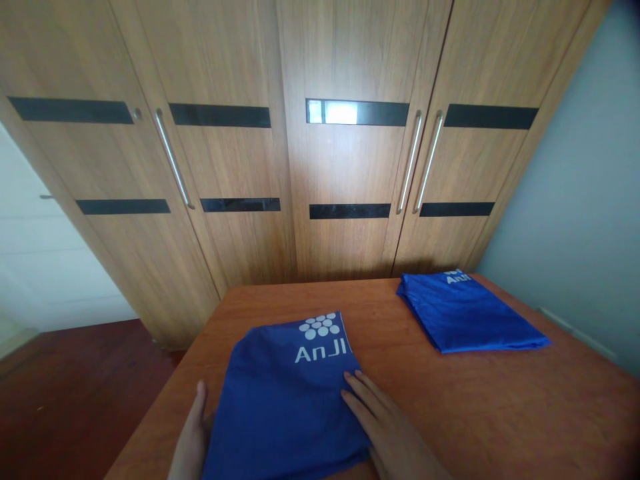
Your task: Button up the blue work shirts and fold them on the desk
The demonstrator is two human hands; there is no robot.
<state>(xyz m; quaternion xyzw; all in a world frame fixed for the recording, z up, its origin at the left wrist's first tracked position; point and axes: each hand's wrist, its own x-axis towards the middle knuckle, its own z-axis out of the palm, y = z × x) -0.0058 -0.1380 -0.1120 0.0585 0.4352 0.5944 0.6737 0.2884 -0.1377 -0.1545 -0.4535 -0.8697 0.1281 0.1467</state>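
Observation:
A folded blue cloth point(285, 400) with white dots and lettering printed near its far right corner lies on the table in front of me. My right hand point(385, 420) rests along its right edge, fingers stretched out and lying on the fabric. At the left edge, my left hand point(193, 433) stands on its side with the thumb raised and apart. The other left fingers are mostly hidden beside the cloth. A second folded blue cloth point(475, 317), with similar white print at its far edge, lies at the far right of the table.
The reddish-brown wooden table point(430, 407) reaches back to a wooden wardrobe point(345, 247) with long metal handles point(173, 160) and dark inlaid strips. A pale wall point(580, 233) borders the right side. Dark red floor point(85, 393) shows at the left, below a white door point(40, 267).

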